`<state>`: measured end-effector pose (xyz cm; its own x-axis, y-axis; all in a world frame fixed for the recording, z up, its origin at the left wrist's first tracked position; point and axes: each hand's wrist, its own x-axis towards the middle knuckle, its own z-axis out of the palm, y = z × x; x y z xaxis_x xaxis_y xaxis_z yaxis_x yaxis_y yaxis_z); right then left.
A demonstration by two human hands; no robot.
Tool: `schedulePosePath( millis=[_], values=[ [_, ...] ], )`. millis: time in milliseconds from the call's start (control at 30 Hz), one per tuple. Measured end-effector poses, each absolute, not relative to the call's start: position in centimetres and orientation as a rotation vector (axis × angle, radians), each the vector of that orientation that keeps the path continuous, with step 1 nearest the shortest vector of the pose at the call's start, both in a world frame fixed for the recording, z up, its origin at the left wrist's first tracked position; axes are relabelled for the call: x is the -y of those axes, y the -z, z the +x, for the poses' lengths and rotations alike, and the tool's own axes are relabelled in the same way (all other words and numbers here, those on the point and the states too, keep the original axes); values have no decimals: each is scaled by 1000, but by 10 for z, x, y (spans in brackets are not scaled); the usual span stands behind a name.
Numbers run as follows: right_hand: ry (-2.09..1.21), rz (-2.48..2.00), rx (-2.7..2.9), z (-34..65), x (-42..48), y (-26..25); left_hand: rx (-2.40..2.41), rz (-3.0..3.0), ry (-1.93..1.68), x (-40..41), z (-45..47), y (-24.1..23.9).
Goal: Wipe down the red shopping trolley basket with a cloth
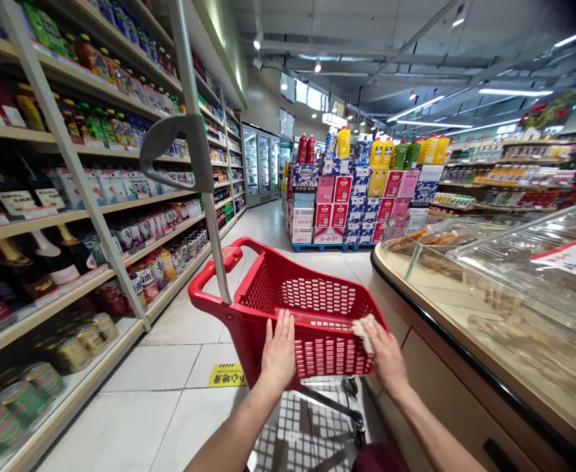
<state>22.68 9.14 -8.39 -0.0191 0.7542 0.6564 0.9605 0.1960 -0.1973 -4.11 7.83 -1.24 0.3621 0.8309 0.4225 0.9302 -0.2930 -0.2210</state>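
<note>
Head view: red cart (320, 335) between shelves (82, 177) and counter (445, 354).

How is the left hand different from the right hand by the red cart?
The left hand shows no cloth; the right hand holds a pale cloth. The left hand is nearer the red handle; the right hand is at the opposite end of the red cart. Both are bare.

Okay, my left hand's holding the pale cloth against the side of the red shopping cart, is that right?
Not quite: the head view shows your right hand holding the pale cloth against the side of the red shopping cart. Your left hand has no cloth.
</note>
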Motion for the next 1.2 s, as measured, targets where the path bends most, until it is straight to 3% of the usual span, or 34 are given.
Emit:
schedulePosePath(
  millis=[100,300,467,633,833,1000,1200],
  values=[
    [399,-1782,1604,231,-90,89,1547,-2196,289,-78,-37,11],
    [401,-1484,1898,205,-89,84,1523,-2191,278,-78,-33,11],
    [420,-1689,1636,206,-90,81,1526,-2173,297,-78,-31,13],
    [412,-1430,1896,184,-90,79,1546,-2182,297,-77,-31,13],
    [438,-1665,1645,193,-87,81,1573,-2225,285,-74,-31,9],
    [428,-1408,1937,161,-84,75,1565,-2239,300,-72,-33,7],
    [455,-1726,1674,184,-83,76,1563,-2297,257,-66,-37,9]
  ],
)
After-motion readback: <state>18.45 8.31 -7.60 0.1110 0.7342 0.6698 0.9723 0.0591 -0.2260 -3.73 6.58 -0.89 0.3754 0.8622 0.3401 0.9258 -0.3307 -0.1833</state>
